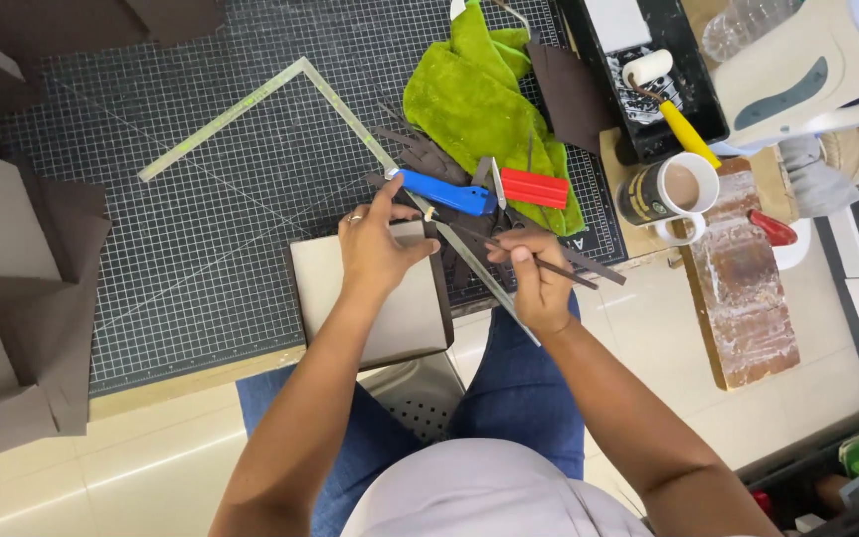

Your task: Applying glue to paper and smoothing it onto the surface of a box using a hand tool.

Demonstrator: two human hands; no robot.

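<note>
- Fingers of left hand (375, 249): pinching the top edge of a grey card box (370, 298), which overhangs the gridded cutting mat (201, 229).
- Fingers of right hand (539, 283): closed on a thin dark strip (559, 267), just right of the box.
- Nearby: blue knife (444, 192), green cloth (479, 109), steel square (280, 94), mug (670, 191).

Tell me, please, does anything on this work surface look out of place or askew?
Yes: a mug holding a pale brown drink stands at the cutting mat's right edge, close beside a tray with a paint roller. A crumpled green cloth lies over the mat among brown paper scraps.
</note>
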